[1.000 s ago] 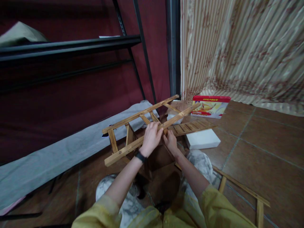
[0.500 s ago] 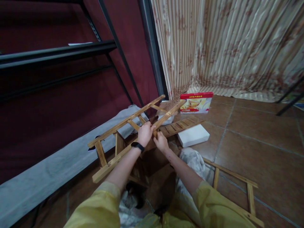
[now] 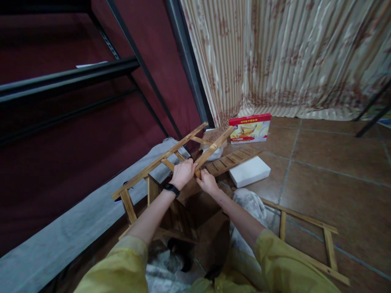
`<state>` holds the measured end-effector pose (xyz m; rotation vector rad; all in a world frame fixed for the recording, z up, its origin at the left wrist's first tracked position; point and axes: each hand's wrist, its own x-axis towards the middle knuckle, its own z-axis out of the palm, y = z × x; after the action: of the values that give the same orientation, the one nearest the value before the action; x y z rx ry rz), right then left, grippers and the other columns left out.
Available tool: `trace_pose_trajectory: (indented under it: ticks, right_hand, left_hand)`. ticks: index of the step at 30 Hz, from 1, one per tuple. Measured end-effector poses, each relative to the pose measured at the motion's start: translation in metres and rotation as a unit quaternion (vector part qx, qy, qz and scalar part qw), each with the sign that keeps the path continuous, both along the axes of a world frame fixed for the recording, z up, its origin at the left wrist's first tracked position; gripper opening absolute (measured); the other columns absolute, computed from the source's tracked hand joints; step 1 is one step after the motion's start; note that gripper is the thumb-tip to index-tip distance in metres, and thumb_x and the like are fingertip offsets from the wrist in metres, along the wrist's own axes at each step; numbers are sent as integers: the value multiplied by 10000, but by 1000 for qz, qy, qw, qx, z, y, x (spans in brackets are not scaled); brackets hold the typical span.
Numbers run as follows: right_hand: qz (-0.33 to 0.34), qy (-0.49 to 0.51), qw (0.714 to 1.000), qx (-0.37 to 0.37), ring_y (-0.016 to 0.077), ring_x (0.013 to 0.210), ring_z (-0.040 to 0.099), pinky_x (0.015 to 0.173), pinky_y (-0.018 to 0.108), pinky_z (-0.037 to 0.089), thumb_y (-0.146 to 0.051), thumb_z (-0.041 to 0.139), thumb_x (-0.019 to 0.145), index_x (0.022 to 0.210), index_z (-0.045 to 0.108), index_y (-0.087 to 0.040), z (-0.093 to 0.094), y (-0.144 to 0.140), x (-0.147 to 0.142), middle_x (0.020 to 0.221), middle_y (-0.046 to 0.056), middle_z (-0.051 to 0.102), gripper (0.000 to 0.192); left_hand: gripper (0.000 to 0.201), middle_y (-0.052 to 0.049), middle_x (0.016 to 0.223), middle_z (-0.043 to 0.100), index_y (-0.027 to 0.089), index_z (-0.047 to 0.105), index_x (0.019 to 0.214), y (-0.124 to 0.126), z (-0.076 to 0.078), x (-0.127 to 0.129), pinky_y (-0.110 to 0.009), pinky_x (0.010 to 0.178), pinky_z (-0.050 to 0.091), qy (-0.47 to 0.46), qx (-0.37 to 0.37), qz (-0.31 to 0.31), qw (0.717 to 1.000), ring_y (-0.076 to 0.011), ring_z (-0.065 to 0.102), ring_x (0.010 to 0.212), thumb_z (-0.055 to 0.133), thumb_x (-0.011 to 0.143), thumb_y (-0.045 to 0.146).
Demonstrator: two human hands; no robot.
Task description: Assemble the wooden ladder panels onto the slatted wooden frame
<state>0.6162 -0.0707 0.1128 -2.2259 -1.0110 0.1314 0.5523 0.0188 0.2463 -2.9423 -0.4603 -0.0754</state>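
A scorched, matt wooden frame (image 3: 159, 162) is seen before a dark metal rack (image 3: 91, 73), with glossy brown floor tiles (image 3: 336, 179) and sheeny striped curtain cloth (image 3: 290, 57) beside that rack.

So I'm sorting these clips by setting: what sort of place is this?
Probably a room at home or a storeroom: tiled floor, a striped curtain and dark metal shelving. Both hands hold a wooden frame.

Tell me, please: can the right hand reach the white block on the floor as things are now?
Probably yes. The right hand grips the wooden frame, and the white block lies close to its right on bare floor, nothing between.
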Motion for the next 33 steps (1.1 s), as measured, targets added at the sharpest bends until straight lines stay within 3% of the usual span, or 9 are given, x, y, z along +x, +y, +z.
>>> trace_pose_trajectory:
  ticks: [5, 10, 14, 19, 25, 30, 33]
  right_hand:
    - [-6, 6, 1000, 10, 206, 957, 603, 848, 307, 462, -335, 490, 910, 1051, 524, -168, 2, -2, 3, 1079, 102, 566, 221]
    - [9, -1, 1000, 21, 205, 983, 603, 856, 301, 463, -317, 507, 894, 1060, 524, -171, 3, -6, 5, 1110, 97, 568, 222]
    - [13, -13, 1000, 21, 217, 969, 611, 835, 309, 471, -315, 513, 888, 1037, 530, -165, 4, -5, 6, 1095, 100, 575, 212]
    - [8, -8, 1000, 19, 215, 971, 611, 841, 310, 469, -303, 513, 887, 1041, 531, -171, 5, -4, 10, 1097, 99, 576, 204]
    - [7, 3, 1000, 22, 204, 970, 606, 855, 300, 464, -332, 519, 895, 1031, 537, -178, 5, -10, 12, 1101, 96, 574, 206]
    - [15, 0, 1000, 19, 200, 980, 601, 854, 292, 466, -326, 514, 899, 1036, 534, -176, 7, -10, 7, 1108, 97, 569, 205]
    - [14, -5, 1000, 20, 201, 976, 601, 845, 292, 468, -313, 506, 898, 1032, 534, -173, 6, -9, 5, 1102, 97, 571, 196]
  left_hand:
    - [289, -82, 1046, 653, 208, 519, 1042, 9, 12, -1, -282, 715, 446, 43, -14, -98, 994, -202, 643, 923, 281, 980, 360]
    - [278, -74, 945, 676, 207, 553, 996, 20, 18, 9, -296, 715, 445, 84, 23, -147, 985, -216, 653, 856, 305, 957, 326]
    - [341, -68, 835, 684, 203, 591, 916, 26, 15, 17, -280, 691, 435, 100, 2, -123, 987, -204, 654, 787, 290, 959, 360]
    - [419, -93, 861, 688, 190, 600, 893, 19, 13, 16, -302, 713, 444, 79, 6, -52, 995, -228, 660, 834, 261, 968, 423]
    - [290, -91, 1056, 631, 212, 511, 1062, 4, 19, 6, -296, 748, 457, 71, -3, -124, 990, -202, 632, 951, 273, 982, 356]
    - [226, -90, 1042, 641, 224, 535, 1055, 7, 27, 6, -309, 747, 454, 106, 48, -166, 979, -224, 632, 967, 346, 952, 292]
    - [304, -106, 982, 678, 201, 573, 1028, 10, 27, 11, -333, 756, 456, 119, 68, -165, 977, -247, 655, 921, 315, 961, 348]
